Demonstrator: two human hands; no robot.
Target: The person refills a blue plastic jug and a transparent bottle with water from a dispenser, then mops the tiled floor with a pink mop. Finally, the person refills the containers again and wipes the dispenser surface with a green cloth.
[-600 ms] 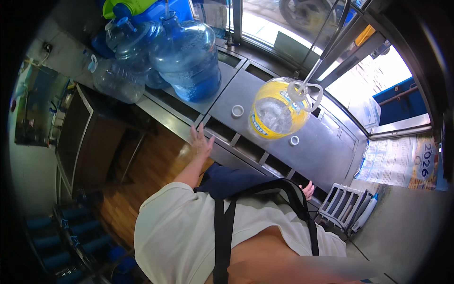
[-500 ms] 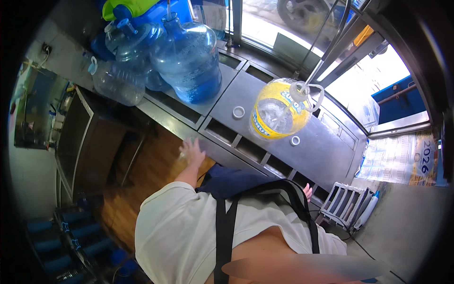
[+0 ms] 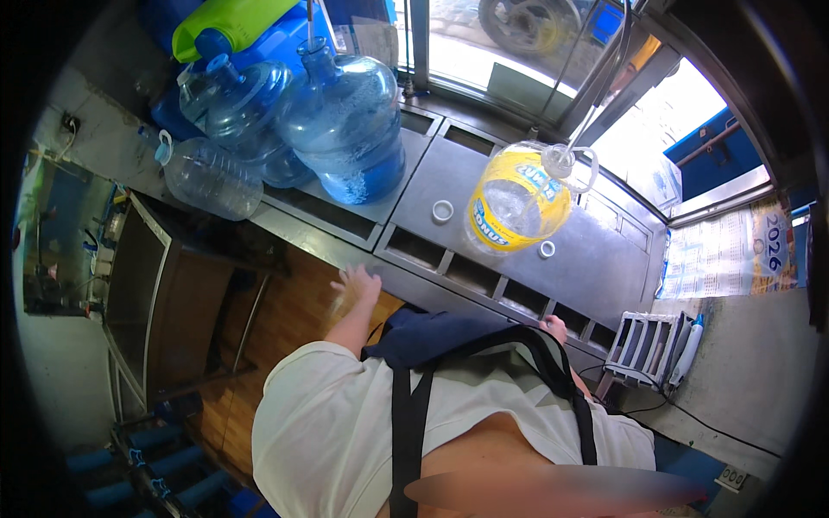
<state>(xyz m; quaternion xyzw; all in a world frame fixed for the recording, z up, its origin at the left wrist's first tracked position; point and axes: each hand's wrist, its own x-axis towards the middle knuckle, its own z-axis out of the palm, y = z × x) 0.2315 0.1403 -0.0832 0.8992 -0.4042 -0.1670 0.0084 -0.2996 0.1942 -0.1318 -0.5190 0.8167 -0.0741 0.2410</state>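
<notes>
My left hand is open, its fingers spread, beside the front edge of the metal counter. A whitish translucent smear shows by its fingers; I cannot tell what it is. At the same edge, further right, is my right hand, small in view, fingers loosely bent and nothing visible in them; whether it touches the counter is unclear. On the counter stands a clear jug with a yellow label, a thin tube in its mouth. A white cap lies left of it, another white cap to its right.
Large blue water bottles crowd the counter's left, with a clear handled jug beside them. A rectangular grated white appliance with a cable is at right. A metal-framed cabinet stands left of the wooden floor. Windows line the back.
My right hand shows more fully at the counter edge, where only fingertips showed before. My left hand stays spread, slightly further right. The view has shifted; bottles and labelled jug stand as before.
</notes>
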